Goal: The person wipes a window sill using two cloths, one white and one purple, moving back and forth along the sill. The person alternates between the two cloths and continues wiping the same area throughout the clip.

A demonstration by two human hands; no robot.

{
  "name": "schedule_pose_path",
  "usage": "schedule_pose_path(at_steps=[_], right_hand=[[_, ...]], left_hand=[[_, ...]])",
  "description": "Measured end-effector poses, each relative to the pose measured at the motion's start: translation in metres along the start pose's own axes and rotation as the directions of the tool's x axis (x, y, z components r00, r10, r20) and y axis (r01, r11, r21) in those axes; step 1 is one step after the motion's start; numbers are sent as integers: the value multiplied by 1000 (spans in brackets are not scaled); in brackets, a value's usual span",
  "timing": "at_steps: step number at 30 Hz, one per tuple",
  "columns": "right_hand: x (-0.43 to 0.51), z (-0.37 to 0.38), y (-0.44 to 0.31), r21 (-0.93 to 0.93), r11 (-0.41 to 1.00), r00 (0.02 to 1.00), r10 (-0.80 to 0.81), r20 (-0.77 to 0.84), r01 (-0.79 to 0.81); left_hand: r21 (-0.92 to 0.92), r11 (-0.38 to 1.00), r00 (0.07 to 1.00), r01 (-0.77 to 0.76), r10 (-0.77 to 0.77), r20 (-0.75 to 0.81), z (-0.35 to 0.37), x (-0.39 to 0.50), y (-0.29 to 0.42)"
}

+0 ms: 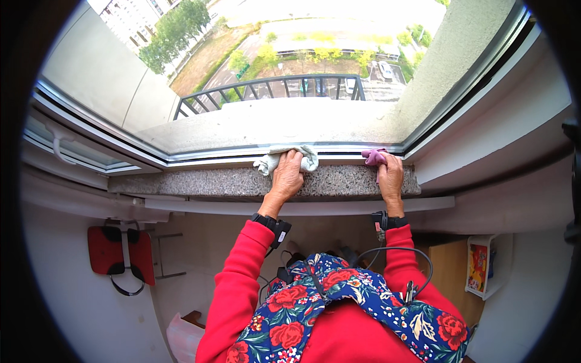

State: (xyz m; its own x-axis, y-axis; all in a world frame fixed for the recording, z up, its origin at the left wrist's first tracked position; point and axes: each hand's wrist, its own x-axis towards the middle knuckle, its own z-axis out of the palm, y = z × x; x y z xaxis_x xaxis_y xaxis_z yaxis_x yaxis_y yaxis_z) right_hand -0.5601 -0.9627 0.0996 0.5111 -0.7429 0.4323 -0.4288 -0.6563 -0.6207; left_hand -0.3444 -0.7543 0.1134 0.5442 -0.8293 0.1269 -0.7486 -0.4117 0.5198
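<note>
My left hand (288, 174) grips a pale grey-green cloth (309, 158), pressed against the lower window frame (218, 159) near its middle. Farther right, by the frame's corner, my right hand (391, 174) holds a bunched purple cloth (374, 157) at the same frame. Part of each cloth is hidden under the fingers. Below both hands runs a speckled granite windowsill (227, 181). Behind the frame lies a pale outer ledge (290, 120).
A window handle (58, 144) juts out at the left. Beneath the sill spans a white rail (227, 208). A red and black folding chair (105, 249) stands at lower left. On the right are a wooden cabinet (447, 267) and a white rack (494, 272). Cables hang from my wrist devices.
</note>
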Motion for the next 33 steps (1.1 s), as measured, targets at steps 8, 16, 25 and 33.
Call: schedule_pose_path(at_steps=[8, 16, 25, 33], right_hand=[[-3, -3, 13, -134, 984, 975, 89, -202, -118], [-22, 37, -52, 196, 968, 965, -192, 176, 157], [-17, 7, -25, 196, 975, 990, -117, 75, 101], [-29, -41, 23, -113, 992, 998, -44, 37, 48]], left_hand=[[5, 1000, 1000, 8, -8, -23, 2, -1, 4], [30, 999, 1000, 22, -22, -20, 2, -2, 6], [49, 995, 997, 82, -82, -7, 1, -2, 12], [64, 995, 997, 81, -81, 3, 1, -2, 12]])
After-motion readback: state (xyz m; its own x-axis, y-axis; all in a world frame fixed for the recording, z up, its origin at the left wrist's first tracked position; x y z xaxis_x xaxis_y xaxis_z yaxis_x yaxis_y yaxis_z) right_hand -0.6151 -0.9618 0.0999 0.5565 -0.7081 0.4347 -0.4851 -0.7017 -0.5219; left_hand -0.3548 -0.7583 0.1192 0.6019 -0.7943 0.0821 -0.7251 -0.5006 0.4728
